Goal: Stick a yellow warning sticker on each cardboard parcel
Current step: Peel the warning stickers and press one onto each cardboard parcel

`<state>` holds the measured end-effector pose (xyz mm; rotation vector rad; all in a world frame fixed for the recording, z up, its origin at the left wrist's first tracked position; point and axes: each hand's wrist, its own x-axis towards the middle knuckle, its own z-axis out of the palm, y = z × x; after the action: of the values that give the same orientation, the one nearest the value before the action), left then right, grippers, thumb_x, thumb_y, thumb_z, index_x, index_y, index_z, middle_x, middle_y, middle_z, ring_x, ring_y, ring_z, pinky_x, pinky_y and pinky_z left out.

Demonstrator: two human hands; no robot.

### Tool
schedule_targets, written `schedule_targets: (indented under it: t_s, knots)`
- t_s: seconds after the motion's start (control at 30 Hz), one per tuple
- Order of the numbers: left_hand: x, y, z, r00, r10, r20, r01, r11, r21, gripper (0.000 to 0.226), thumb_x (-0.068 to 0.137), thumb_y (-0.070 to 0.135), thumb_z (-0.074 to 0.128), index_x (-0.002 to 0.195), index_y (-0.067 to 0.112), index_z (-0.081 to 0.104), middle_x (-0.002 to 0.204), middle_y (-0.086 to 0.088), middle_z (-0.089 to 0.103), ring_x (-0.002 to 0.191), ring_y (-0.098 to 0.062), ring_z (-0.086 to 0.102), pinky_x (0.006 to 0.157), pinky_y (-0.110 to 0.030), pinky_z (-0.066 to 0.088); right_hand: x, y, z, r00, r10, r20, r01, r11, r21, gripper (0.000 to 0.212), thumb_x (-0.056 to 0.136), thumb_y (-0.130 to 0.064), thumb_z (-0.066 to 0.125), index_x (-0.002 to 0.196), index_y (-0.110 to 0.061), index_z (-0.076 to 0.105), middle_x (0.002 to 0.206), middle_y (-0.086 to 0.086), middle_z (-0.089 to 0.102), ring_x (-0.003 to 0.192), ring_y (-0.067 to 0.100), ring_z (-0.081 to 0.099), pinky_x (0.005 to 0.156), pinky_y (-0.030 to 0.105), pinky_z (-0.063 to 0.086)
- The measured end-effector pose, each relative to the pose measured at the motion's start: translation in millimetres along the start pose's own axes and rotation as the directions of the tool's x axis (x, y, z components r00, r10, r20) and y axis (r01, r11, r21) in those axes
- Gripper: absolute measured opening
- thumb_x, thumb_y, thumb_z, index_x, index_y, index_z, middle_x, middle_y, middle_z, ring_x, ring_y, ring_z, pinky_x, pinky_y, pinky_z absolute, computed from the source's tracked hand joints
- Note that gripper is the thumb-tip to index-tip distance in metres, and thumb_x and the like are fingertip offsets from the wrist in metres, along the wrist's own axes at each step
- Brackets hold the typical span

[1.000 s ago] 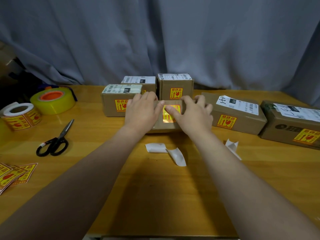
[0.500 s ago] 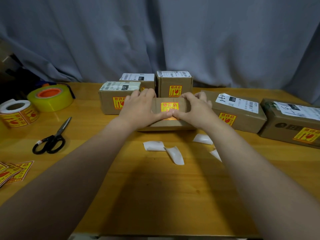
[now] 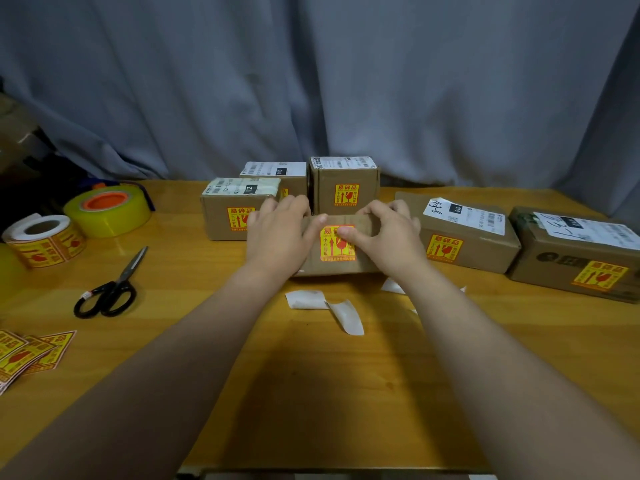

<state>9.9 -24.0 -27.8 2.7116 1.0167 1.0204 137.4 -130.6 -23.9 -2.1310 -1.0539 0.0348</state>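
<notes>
A low cardboard parcel (image 3: 360,265) lies in the middle of the wooden table (image 3: 311,393), with a yellow warning sticker (image 3: 332,249) on its near face. My left hand (image 3: 280,233) grips the parcel's left end, thumb along its top edge. My right hand (image 3: 388,233) holds the right end, its thumb pressing on the sticker's top. Behind stand three small parcels (image 3: 230,216) (image 3: 277,174) (image 3: 344,188), and two long ones (image 3: 467,237) (image 3: 575,254) lie to the right. A yellow sticker shows on each, though only a sliver on the back left one.
A roll of yellow warning stickers (image 3: 45,239) and a roll of yellow tape (image 3: 107,209) sit at the left. Black scissors (image 3: 110,289) lie nearer. Loose stickers (image 3: 27,355) lie at the left edge. White backing papers (image 3: 325,304) lie in front of the parcel. Grey curtain behind.
My thumbs have slid over the sticker, from its middle to its lower edge and now to its top. The parcel's near face has tipped more towards me.
</notes>
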Motion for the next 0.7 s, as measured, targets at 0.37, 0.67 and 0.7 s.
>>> schedule_targets:
  t_s: [0.37,0.67,0.7]
  knots:
    - [-10,-8,-19,0.94,0.205,0.274,-0.255,0.953,0.161,0.069,0.078,0.068,0.046,0.139,0.037,0.035,0.131,0.006,0.05,0.117,-0.02,0.041,0.094,-0.037,0.032,-16,21,-2,0.989,-0.071,-0.13,0.094,0.979,0.18,0.02,0.09,-0.032,0.059,0.106,-0.03,0.071,0.105,-0.008,0.048,0.112,0.023,0.045,0.093,0.034,0.04]
    - [27,12,-4,0.916,0.209,0.343,-0.237,0.971,0.042,0.042,0.089,0.046,0.052,0.123,0.024,0.06,0.12,-0.002,0.063,0.111,-0.022,0.055,0.09,-0.04,0.048,9,43,-27,0.999,0.046,0.027,-0.04,0.978,-0.205,0.058,0.088,-0.058,0.046,0.139,-0.03,0.041,0.144,0.011,0.037,0.133,0.032,0.032,0.11,0.044,0.03]
    - [30,13,0,0.912,0.215,0.35,-0.245,0.969,0.042,0.04,0.089,0.045,0.052,0.121,0.022,0.061,0.119,-0.003,0.063,0.11,-0.022,0.056,0.089,-0.041,0.049,14,46,-28,0.993,0.105,0.053,-0.086,0.954,-0.287,0.063,0.086,-0.065,0.041,0.141,-0.034,0.035,0.145,0.013,0.036,0.134,0.036,0.031,0.111,0.052,0.026]
